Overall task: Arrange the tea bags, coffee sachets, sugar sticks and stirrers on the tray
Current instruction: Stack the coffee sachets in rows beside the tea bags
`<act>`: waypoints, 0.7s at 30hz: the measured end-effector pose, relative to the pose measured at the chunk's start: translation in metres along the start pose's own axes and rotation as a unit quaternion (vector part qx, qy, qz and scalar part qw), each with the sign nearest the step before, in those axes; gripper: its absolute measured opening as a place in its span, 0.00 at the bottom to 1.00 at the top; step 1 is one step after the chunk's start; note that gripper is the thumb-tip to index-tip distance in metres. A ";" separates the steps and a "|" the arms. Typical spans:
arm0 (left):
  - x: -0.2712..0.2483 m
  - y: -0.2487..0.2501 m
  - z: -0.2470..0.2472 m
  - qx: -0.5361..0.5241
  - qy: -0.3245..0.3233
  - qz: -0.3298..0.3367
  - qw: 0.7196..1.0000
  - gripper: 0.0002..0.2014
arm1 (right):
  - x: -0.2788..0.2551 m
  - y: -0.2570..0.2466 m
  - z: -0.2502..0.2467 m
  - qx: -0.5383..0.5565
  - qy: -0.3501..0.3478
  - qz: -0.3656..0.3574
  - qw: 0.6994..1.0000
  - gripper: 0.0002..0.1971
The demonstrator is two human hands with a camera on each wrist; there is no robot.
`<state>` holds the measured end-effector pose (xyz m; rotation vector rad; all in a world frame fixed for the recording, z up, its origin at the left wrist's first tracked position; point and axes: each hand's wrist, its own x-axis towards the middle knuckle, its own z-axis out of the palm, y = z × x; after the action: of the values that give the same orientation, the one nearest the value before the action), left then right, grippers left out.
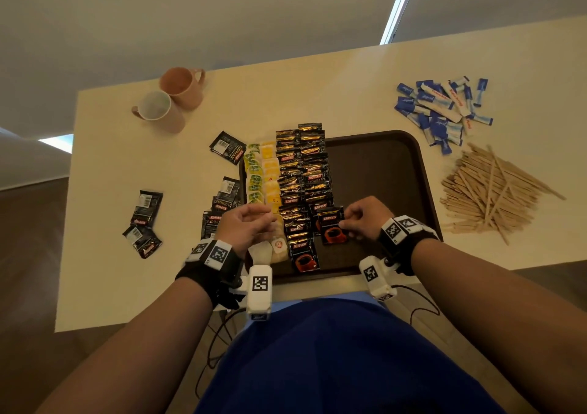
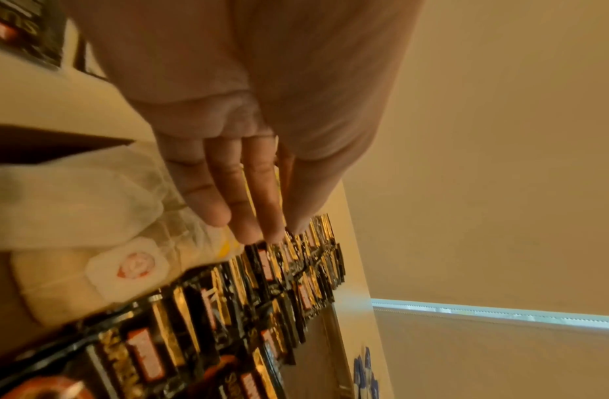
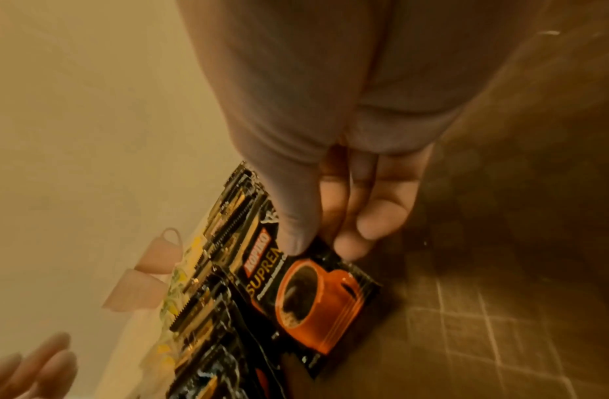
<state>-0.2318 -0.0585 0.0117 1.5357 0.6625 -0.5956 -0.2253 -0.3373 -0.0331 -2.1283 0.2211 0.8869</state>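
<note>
Coffee sachets [image 1: 301,172] beside tea bags [image 1: 265,172]; mugs [image 1: 171,97] apart.

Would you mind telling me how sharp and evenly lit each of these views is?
Head view: fairly sharp, wide-angle bowing, glare on the coffee sachets. Left wrist: amber cast, near tea bags blurred. Right wrist: dim, the pinched sachet legible, mugs soft.

The head camera looks down from high up at the whole desk [image 1: 127,166] and both arms. Each wrist camera sits very close behind its own hand and looks along the fingers. All three show the rows of coffee sachets [image 1: 301,172] on the brown tray [image 1: 381,166]
</note>
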 end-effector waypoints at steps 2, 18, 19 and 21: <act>0.001 -0.004 -0.014 0.021 0.020 0.001 1.000 0.08 | 0.002 -0.002 0.006 0.007 0.009 0.010 1.000 0.03; 0.017 -0.053 -0.121 0.486 0.115 -0.134 0.856 0.58 | 0.001 -0.011 0.015 -0.025 0.036 0.012 0.999 0.07; 0.018 -0.055 -0.119 0.512 0.106 -0.128 0.843 0.60 | 0.000 -0.011 0.014 -0.021 0.039 0.016 0.999 0.08; 0.021 -0.055 -0.116 0.548 0.095 -0.106 0.824 0.61 | -0.001 -0.011 0.012 -0.018 0.046 0.026 0.998 0.09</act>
<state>-0.2587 0.0602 -0.0336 2.6438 0.6738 -1.1143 -0.2279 -0.3214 -0.0311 -2.2072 0.3107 0.8290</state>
